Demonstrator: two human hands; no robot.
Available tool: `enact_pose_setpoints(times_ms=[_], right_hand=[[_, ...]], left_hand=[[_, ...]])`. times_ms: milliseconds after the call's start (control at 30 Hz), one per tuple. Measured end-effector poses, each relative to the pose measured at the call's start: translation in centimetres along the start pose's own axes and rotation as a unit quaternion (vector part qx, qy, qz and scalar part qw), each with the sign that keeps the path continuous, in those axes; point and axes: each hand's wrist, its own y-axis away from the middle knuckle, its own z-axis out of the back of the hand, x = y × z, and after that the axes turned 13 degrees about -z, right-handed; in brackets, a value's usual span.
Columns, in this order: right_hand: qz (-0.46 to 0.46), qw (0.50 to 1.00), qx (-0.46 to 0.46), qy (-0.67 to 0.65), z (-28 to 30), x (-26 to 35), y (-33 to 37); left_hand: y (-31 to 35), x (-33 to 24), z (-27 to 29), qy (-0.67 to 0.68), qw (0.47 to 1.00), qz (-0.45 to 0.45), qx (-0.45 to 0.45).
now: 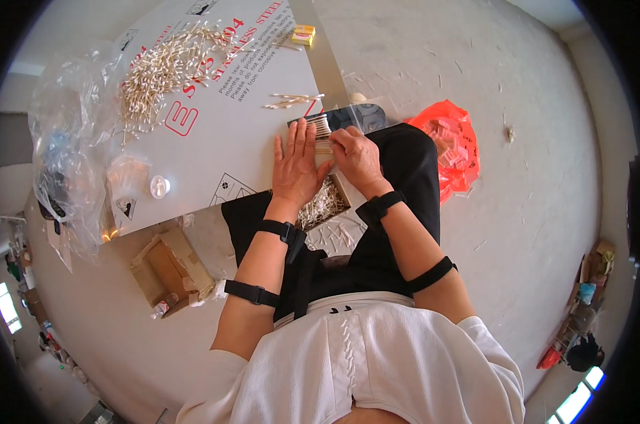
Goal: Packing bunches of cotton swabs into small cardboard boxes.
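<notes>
My left hand lies flat with its fingers stretched forward at the near edge of the metal-sheet table. Beside its fingertips is a neat row of cotton swabs on a dark flat piece. At the right end of this row my right hand has its fingers curled in a pinch; what they grip, if anything, is hidden. Below both hands, between my thighs, a cardboard box holds many loose cotton swabs. A small bunch of swabs lies just beyond my left fingers.
A large heap of cotton swabs covers the table's far left, near a crumpled clear bag. A yellow box sits at the far edge. On the floor are a red bag of small packs, an open carton and scattered swabs.
</notes>
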Motion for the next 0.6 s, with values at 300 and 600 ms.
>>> enact_pose_setpoints(times_ms=[300,600], right_hand=[[-0.032,0.997,0.015,-0.069,-0.1,0.2,-1.1],[-0.032,0.999,0.012,-0.011,-0.3,0.4,-1.5]], left_hand=[[0.0,-0.1,0.2,0.004,1.000,0.005,-0.002],[0.0,-0.1,0.3,0.006,1.000,0.009,0.016]])
